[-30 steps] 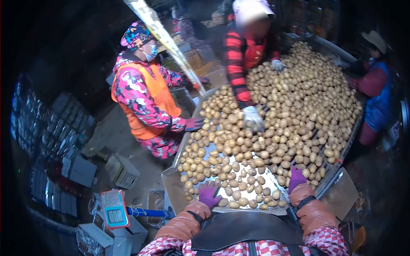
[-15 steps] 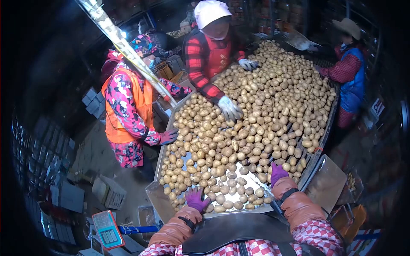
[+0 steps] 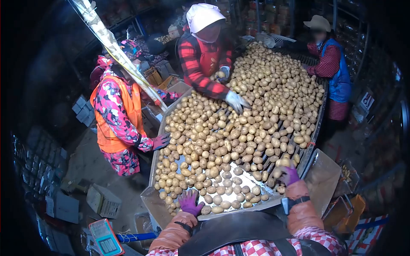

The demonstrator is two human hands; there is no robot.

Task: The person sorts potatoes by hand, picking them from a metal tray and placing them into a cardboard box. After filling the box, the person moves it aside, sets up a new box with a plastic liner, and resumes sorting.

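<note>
My left hand [image 3: 190, 202], in a purple glove, lies with fingers spread at the near left edge of the sorting table [image 3: 239, 210], beside the potatoes. At the right side, my right hand [image 3: 289, 174], in a similar glove, has its fingers curled at a pale potato [image 3: 285, 162], somewhat blurred. Loose potatoes [image 3: 273, 102] cover most of the table, over dark slats and a shiny metal sheet [image 3: 244, 176] at the near end. None shows in my left hand.
Across the table, a person in a red plaid jacket [image 3: 194, 64] reaches over the potatoes with white gloves. A person in an orange vest [image 3: 115, 115] stands left, one in a blue vest [image 3: 341, 70] far right. A scale [image 3: 106, 238] and cardboard flaps [image 3: 322, 179] flank the near end.
My right hand has turned and moved right, its fingers now curled by a potato. My left hand stays at the edge. The plaid-jacketed person's farther hand has drawn back, holding a potato.
</note>
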